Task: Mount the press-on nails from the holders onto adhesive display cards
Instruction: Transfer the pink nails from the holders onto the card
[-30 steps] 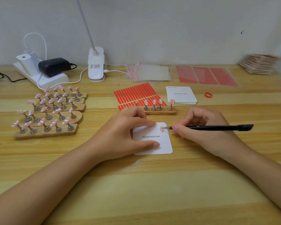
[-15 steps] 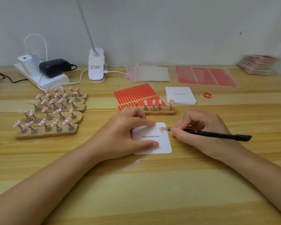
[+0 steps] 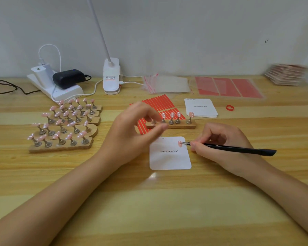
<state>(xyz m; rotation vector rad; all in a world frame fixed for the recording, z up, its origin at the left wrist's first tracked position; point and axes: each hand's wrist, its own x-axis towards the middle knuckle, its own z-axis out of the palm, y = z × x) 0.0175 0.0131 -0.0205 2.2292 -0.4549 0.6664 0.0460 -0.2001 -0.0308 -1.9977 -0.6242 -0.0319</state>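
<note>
A white card (image 3: 170, 157) printed "Handmade Nail" lies on the table in front of me. A pink nail (image 3: 180, 144) sits at its upper right corner. My right hand (image 3: 220, 144) grips black tweezers (image 3: 238, 149) whose tip touches that nail. My left hand (image 3: 132, 132) hovers blurred above and left of the card, fingers loosely curled, holding nothing, near the left end of a wooden holder (image 3: 171, 125). That holder carries several pink nails on metal stands.
More wooden holders (image 3: 60, 146) full of pink nails stand at the left. Red adhesive strips (image 3: 158, 103), a stack of blank cards (image 3: 200, 108), a red rubber band (image 3: 229, 107), clear bags (image 3: 167, 85), a lamp base (image 3: 111, 77) and a power strip (image 3: 60, 89) lie behind.
My left hand has lifted off the card and moved up toward the nearby holder. My right hand keeps the tweezers' tip on the nail at the card's corner.
</note>
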